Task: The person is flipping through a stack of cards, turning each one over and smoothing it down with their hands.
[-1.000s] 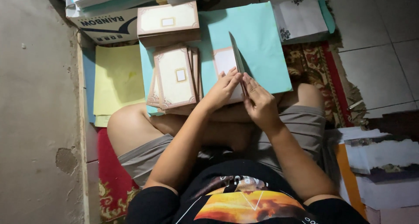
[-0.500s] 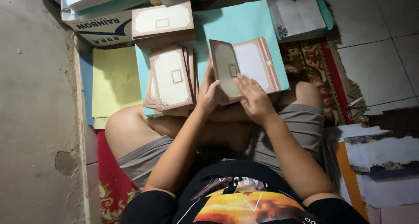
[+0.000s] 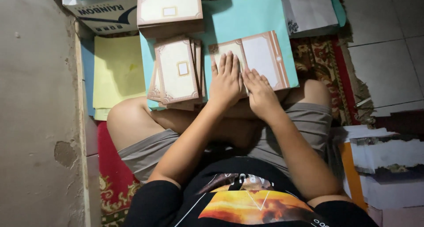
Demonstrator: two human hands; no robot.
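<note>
I sit cross-legged on the floor with a light blue sheet spread over my knees. An opened cream card with an orange border lies flat on the blue sheet. My left hand presses palm-down on the card's left half, fingers spread. Just beside it, my right hand rests flat on the card's lower middle. To the left of my hands a fanned pile of folded cards with ornate borders lies on the same sheet.
A taller stack of cards stands at the top. Yellow sheets lie at the left by a concrete wall. A cardboard box, white papers, a patterned rug and paper stacks surround me.
The card stood half folded a second ago, then opened; now it lies flat, and both hands have moved onto it and press it down.
</note>
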